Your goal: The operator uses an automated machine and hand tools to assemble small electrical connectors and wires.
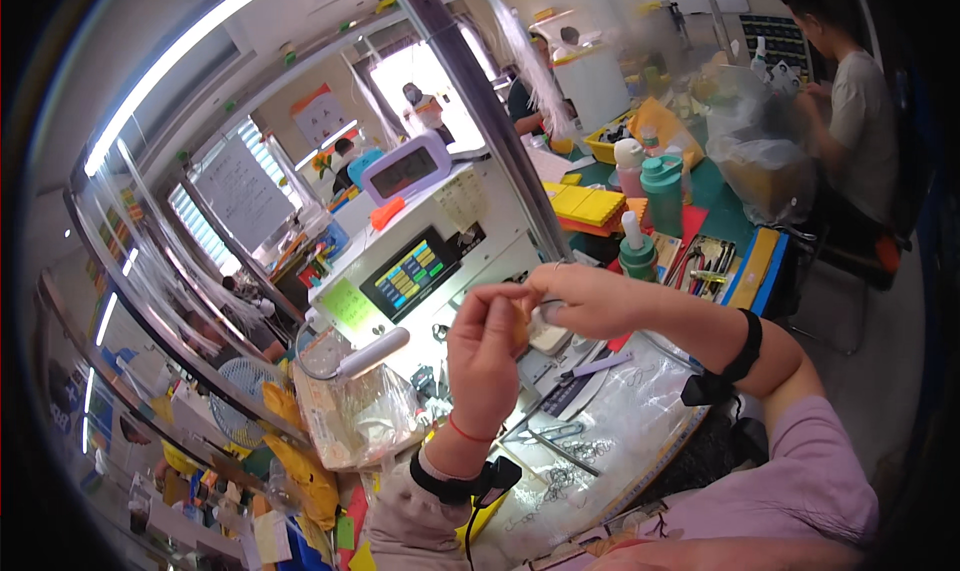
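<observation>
Both hands are raised over the lit worktable and meet at their fingertips in front of a white machine (490, 206). My left hand (487, 346) is closed, thumb against curled fingers. A small yellow-orange patch shows beside its fingers, too small to name. My right hand (595, 301) reaches in from the right with its fingers pinched together against the left fingertips. What the two hands hold between them is hidden by the fingers. Below them on the table lie a purple-handled tool (600, 364), metal tweezers (545, 433) and scattered thin dark wire pieces (535, 493).
The machine carries a lit touchscreen (408, 273) and a purple clock (405, 169). Left of my hands are a white lamp (373, 352) and a plastic-wrapped box (355, 416). To the right stand a green bottle (661, 191) and a tool tray (705, 266). A person (855, 111) sits at far right.
</observation>
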Motion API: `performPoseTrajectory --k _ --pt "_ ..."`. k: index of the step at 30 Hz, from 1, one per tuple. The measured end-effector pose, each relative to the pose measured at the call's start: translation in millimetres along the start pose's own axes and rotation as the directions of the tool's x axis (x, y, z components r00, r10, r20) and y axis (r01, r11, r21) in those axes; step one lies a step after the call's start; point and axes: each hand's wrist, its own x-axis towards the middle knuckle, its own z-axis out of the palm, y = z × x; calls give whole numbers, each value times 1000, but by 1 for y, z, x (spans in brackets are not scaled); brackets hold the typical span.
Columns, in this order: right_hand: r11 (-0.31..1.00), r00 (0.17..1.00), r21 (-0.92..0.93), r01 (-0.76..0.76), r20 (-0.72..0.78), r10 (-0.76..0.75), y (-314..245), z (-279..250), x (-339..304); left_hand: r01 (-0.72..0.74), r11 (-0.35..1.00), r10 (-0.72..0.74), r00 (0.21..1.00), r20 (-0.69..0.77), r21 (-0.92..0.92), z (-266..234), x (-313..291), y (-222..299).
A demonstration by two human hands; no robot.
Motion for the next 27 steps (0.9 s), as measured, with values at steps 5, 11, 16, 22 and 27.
performPoseTrajectory --k 5,11,16,22,27 --pt "82 975 983 162 -148 -164 15 -8 -41 -472 332 69 875 478 816 -33 -77 -20" --pt "683 166 60 -728 -951 261 152 -99 -177 -477 -7 -56 878 476 879 -87 -113 -1" --pt "998 792 2 61 -609 -48 8 23 -67 -445 -108 -2 894 447 889 -81 -110 0" --pt "777 943 544 -317 272 194 2 102 -33 -365 -66 130 920 371 929 -67 -96 -5" --pt "827 918 -487 -281 -387 84 58 83 2 -85 291 81 995 64 953 -98 -97 -31"
